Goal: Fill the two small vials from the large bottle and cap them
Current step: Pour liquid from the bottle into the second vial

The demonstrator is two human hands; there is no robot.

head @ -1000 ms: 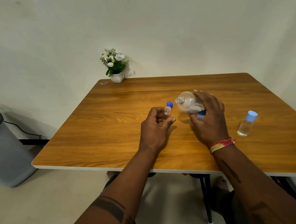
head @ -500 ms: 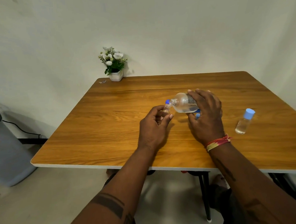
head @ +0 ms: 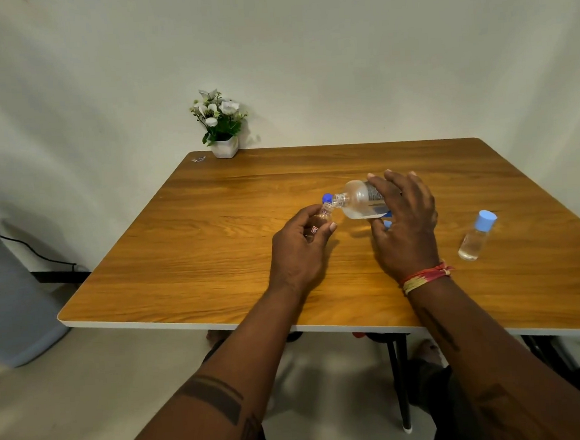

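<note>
Large bottle (head: 357, 199) now tipped near-horizontal, neck pointing left onto vial (head: 326, 214); right hand (head: 404, 227) grips bottle, left hand (head: 301, 250) grips vial.

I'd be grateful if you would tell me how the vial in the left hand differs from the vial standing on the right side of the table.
The held vial is gripped by the left hand and tilted under the large bottle; the standing vial rests upright and untouched on the table. The standing vial wears a light blue cap and holds clear liquid; the held vial's mouth meets the bottle's neck, and its fill level is hidden. Both are small and clear.
</note>
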